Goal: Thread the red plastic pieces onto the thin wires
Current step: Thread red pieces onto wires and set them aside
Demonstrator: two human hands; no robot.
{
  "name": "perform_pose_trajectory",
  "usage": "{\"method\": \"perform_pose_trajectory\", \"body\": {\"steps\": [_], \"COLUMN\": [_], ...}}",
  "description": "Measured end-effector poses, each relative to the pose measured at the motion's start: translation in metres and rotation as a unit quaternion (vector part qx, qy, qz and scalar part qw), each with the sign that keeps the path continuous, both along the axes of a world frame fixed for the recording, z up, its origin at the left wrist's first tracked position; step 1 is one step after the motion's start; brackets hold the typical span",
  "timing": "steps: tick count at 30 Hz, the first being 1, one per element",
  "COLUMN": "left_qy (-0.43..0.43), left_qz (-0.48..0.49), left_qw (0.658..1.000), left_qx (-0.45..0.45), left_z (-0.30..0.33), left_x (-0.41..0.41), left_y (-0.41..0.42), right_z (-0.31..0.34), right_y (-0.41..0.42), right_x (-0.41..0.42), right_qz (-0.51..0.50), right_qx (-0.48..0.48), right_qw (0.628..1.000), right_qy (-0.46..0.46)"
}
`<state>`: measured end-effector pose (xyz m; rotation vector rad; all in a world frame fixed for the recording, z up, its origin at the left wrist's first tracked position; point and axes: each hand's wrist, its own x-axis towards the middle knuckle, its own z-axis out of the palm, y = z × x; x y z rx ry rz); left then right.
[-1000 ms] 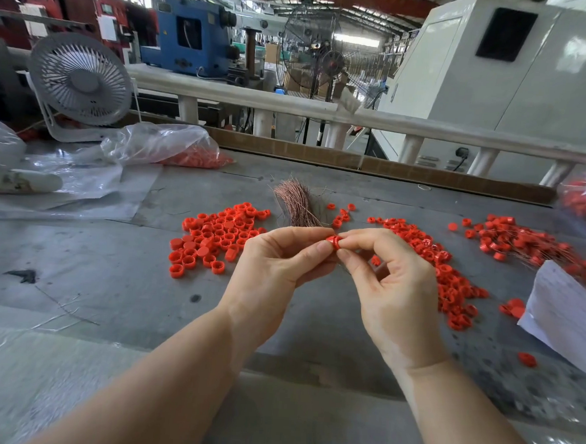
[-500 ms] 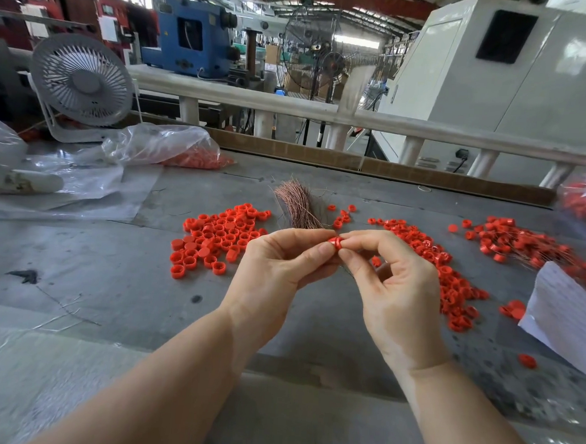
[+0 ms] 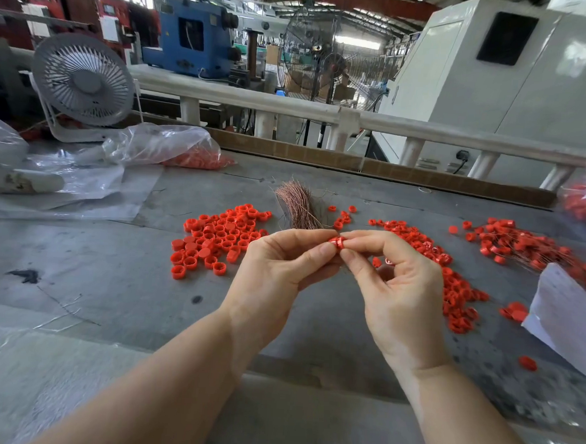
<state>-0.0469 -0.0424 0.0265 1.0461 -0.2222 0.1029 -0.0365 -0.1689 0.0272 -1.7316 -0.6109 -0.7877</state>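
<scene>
red plastic piece (image 3: 337, 241) is sitting pinched between both hands, just in front of the copper wire bundle (image 3: 297, 205). the left hand (image 3: 281, 272) and right hand (image 3: 397, 290) are meeting at it, fingertips touching, neither one nearer. its open axis is lying roughly left to right, though the wire itself is probably too thin to see here. loose pieces (image 3: 215, 237) are lying left of the bundle.

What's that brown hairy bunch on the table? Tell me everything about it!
The bunch is a bundle of very thin, coppery-brown wires that look like metal. It lies on the grey table behind the hands, strands close together, a few stray ends sticking out at the far end. Its near end is hidden behind the left hand. Red pieces lie on either side of it.
</scene>
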Motion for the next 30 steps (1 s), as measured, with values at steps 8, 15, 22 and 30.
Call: {"method": "perform_pose_trajectory", "body": {"steps": [8,15,22,30], "left_qy": [0.003,0.006,0.003,0.001], "left_qz": [-0.001,0.005,0.007,0.025], "left_qw": [1.0,1.0,1.0,1.0], "left_qx": [-0.005,0.001,0.002,0.015], "left_z": [0.0008,0.0004,0.0002,0.0003], "left_x": [0.0,0.0001,-0.0002,0.0], "left_y": [0.0008,0.0007,0.0009,0.0006], "right_z": [0.0006,0.0004,-0.0008,-0.004], "right_y": [0.0007,-0.0002,-0.0007,-0.001], "right_x": [-0.0001,-0.001,-0.0008,0.0013], "right_qz": [-0.001,-0.003,-0.001,-0.015], "right_qx": [0.014,-0.004,-0.018,-0.049], "right_qw": [1.0,1.0,1.0,0.999], "right_qy": [-0.001,-0.005,-0.006,-0.01]}}
